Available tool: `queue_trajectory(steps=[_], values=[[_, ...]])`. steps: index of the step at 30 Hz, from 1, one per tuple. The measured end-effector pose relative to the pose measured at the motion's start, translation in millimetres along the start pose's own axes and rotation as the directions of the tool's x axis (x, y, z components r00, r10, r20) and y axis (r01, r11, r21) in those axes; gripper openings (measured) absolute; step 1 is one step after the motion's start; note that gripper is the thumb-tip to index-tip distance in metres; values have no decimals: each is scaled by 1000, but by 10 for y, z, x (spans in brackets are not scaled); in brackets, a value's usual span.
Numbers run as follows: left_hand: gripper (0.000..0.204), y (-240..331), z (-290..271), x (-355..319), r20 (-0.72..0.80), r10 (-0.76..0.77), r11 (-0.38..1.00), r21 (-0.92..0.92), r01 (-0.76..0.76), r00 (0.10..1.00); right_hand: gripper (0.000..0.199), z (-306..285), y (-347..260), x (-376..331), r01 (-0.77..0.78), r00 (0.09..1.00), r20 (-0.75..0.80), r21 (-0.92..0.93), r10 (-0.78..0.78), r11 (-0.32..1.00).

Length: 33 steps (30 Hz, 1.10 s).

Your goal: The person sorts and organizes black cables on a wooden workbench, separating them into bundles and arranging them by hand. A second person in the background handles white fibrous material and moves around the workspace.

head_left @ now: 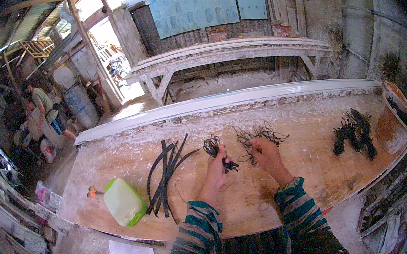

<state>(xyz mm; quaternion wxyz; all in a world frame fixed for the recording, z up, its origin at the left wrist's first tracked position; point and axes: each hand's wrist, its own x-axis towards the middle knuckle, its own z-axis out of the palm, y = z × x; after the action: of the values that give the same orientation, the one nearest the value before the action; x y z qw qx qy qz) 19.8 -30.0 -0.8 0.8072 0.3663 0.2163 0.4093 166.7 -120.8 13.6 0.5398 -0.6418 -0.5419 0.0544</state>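
Observation:
My left hand [215,172] is closed around a bundle of thin dark cord loops [211,144]; the loops stand out above the fingers and black ends [230,165] poke out below. To its right, my right hand [267,156] has its fingers pinched on thin cord at the near left side of a loose, tangled heap of similar loops [267,130]. How many strands those fingers hold is hidden. Flat black strips [167,171] lie crossed on the wooden tabletop [245,207], left of my left hand.
Left on the table are a pale container with green ends [124,201] and orange-handled scissors [92,191]. At right, dark cord bundles [354,133] lie beside an orange bucket [389,123]. A long white bench [234,48] stands behind; a person [48,110] stands far left.

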Motion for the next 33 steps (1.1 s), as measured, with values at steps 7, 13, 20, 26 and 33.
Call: queue_trajectory(steps=[7, 13, 20, 26, 33], values=[[26, -115, -67, 41, 66, 40, 999, -6, -40, 997, 15, 117, -321, -105, -36, 967, 255, 228, -24, 973], [32, -117, -33, 7, 105, -4, 1000, -17, 5, 995, 16, 140, -350, -145, 184, 956, 219, 74, -196, 980], [24, -86, 95, -97, 97, -1, 986, 169, -16, 995, 13, 44, -492, -140, 131, 961, 250, -17, -122, 991], [21, -87, 8, -6, -98, -121, 989, 74, 129, 988, 20, 87, -392, -134, 244, 954, 193, -46, -231, 969], [18, -7, -105, 102, -60, 103, 980, -167, -112, 993, 38, 197, -145, -174, -24, 988, 155, 67, 14, 997]])
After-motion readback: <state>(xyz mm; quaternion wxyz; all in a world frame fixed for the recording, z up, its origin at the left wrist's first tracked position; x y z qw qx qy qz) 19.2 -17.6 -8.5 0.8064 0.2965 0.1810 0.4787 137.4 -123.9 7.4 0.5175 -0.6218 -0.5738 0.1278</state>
